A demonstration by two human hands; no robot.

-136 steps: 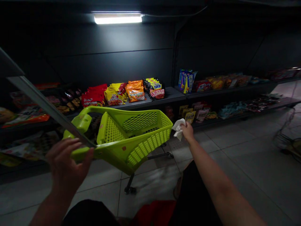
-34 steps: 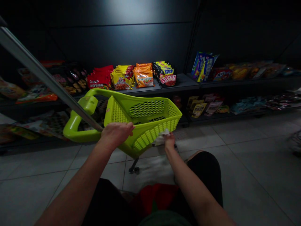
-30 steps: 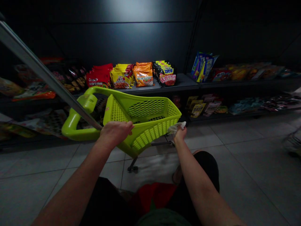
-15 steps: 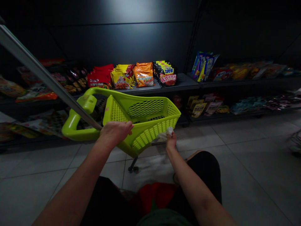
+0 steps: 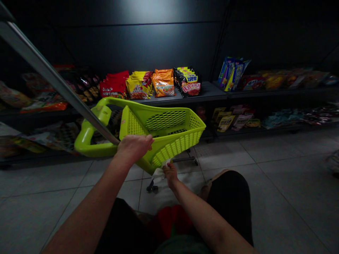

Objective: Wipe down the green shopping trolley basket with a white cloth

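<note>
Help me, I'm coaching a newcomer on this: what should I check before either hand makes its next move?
1. Left hand over the near rim of the green cart: ok; grip firmness cannot tell.
2. White cloth held in the right hand: ok.
3. Cloth pressed flat to the cart: cannot tell; it is bunched at the basket's lower near edge.
4. Near wheel locked: cannot tell.
5. Metal pole fastened: cannot tell; its lower end is beside the left hand.
6. Orange packets apart from the cart: ok, standing on the shelf behind it.
</note>
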